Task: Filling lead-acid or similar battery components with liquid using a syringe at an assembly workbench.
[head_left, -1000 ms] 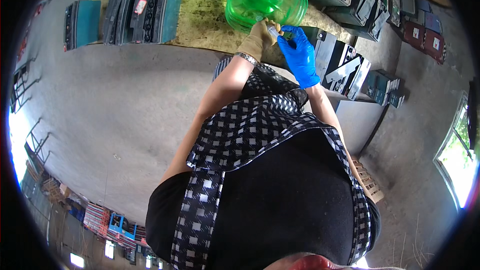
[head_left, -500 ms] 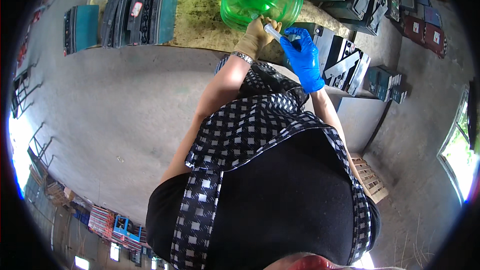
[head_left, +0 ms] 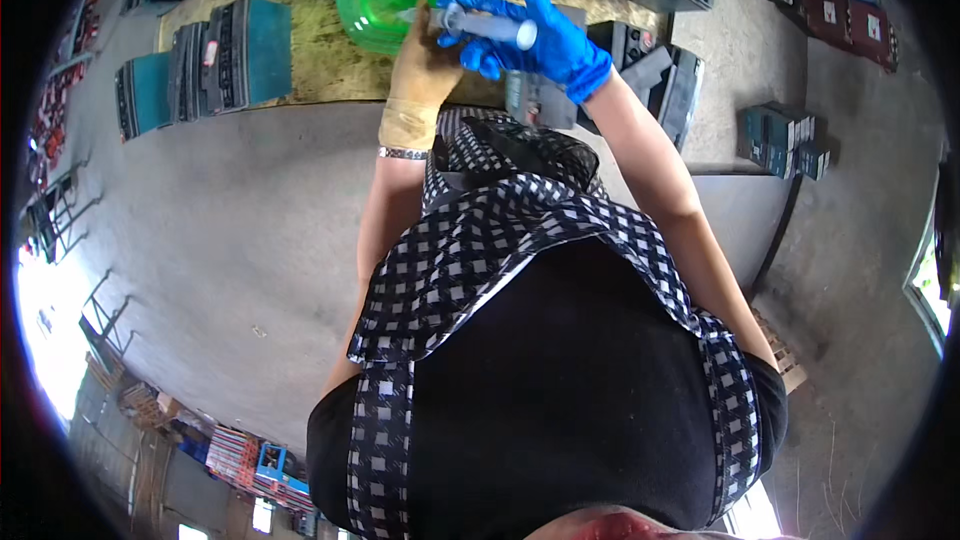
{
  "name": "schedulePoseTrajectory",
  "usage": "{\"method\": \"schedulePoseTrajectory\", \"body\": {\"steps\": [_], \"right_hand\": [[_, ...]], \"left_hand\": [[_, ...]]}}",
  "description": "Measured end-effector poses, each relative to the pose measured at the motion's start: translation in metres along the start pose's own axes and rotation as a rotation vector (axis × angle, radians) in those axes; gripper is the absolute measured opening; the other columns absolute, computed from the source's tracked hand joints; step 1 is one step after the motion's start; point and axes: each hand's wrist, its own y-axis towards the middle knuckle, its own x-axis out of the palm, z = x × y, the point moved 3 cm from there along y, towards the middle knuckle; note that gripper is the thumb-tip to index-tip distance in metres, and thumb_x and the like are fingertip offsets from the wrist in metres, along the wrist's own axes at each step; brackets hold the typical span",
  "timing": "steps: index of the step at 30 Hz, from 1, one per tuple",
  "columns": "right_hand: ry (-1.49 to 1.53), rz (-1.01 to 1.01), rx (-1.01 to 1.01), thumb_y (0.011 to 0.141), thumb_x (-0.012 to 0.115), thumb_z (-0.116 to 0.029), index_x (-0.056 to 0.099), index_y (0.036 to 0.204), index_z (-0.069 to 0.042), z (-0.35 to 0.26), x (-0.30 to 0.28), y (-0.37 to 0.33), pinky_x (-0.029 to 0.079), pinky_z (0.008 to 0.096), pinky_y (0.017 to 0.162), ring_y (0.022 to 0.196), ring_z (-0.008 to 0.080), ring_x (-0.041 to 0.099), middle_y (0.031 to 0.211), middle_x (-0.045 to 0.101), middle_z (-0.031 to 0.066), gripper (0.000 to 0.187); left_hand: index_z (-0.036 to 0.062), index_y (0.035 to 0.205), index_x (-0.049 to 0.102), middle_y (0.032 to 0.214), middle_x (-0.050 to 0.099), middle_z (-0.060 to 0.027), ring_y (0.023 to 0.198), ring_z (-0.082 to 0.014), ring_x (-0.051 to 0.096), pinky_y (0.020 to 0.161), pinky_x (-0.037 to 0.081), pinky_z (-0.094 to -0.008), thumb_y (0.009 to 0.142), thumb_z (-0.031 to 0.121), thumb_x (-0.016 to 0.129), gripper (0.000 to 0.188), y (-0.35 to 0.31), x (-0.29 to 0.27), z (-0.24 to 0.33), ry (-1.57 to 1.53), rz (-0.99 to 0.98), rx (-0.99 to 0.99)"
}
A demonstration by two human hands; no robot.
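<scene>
A clear plastic syringe (head_left: 490,27) lies nearly level between my hands, its white plunger end toward the right. My left hand (head_left: 415,70), in a tan glove, closes its fingers around the front end. In a blue glove, my right hand (head_left: 545,40) has its fingers around the barrel, with the thumb raised clear of it. Just beyond my hands sits a translucent green plastic tub (head_left: 365,0) with green-tinted contents. The syringe's thin tip points toward this tub. My left fingers partly hide the front of the syringe.
The tub stands on a stained yellowish bench (head_left: 315,50). Teal-and-black batteries (head_left: 265,50) stand in a row at its left. Dark batteries (head_left: 670,90) stand close by my right forearm, with more teal ones (head_left: 770,135) farther right on the floor.
The view has shifted, so the tub and bench appear farther left. My right hand has moved from the syringe's end to around its barrel, and the syringe now lies more level.
</scene>
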Motion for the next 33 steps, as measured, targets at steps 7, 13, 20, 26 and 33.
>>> {"method": "schedulePoseTrajectory", "body": {"steps": [7,13,20,26,33], "right_hand": [[0.275,0.041,-0.098,0.087,0.020,-0.080,0.047,0.137,-0.001,-0.047,-0.026,0.009,0.044,0.0270,0.056,0.068,0.0183,0.057,0.103,0.067,0.0091,0.097],[0.033,0.188,-0.231,0.083,0.024,-0.084,0.050,0.130,0.000,-0.067,-0.039,-0.018,0.043,0.0277,0.051,0.059,0.0166,0.054,0.108,0.063,0.0097,0.100],[0.225,0.000,-0.464,0.080,0.025,-0.087,0.039,0.144,0.000,-0.069,-0.022,-0.088,0.047,0.0296,0.079,0.097,0.0255,0.060,0.128,0.056,0.0200,0.109],[-0.092,0.698,-0.372,0.082,0.024,-0.086,0.044,0.141,0.000,-0.049,-0.020,-0.158,0.032,0.0272,0.057,0.068,0.0145,0.046,0.106,0.059,0.0097,0.106],[-0.076,0.894,-0.265,0.080,0.034,-0.086,0.044,0.139,0.000,-0.029,-0.016,-0.199,0.032,0.0233,0.055,0.069,0.0116,0.047,0.102,0.058,0.0066,0.105]], "left_hand": [[0.0054,0.100,0.067,0.087,0.069,-0.0115,0.079,-0.0244,0.067,0.069,0.052,-0.0381,0.081,0.027,0.072,0.029,-0.007,0.010,-0.067,1.816,0.092,0.752],[0.0086,0.080,0.065,0.080,0.068,-0.0108,0.077,-0.0309,0.066,0.068,0.051,-0.0407,0.077,0.029,0.076,0.024,0.012,-0.004,-0.084,2.239,0.100,0.654],[0.0022,0.092,0.072,0.075,0.071,-0.0111,0.053,-0.0137,0.065,0.051,0.048,-0.0255,0.085,0.022,0.072,0.021,-0.024,-0.022,-0.022,1.762,0.289,0.527],[0.0103,0.091,0.070,0.086,0.067,-0.0091,0.078,-0.0276,0.065,0.068,0.051,-0.0376,0.084,0.020,0.069,0.012,-0.023,-0.011,-0.020,2.235,0.254,0.842],[0.0123,0.086,0.064,0.084,0.063,-0.0051,0.078,-0.0285,0.063,0.067,0.050,-0.0401,0.085,0.022,0.064,0.010,0.072,0.049,-0.085,2.011,-0.344,0.961]]}}
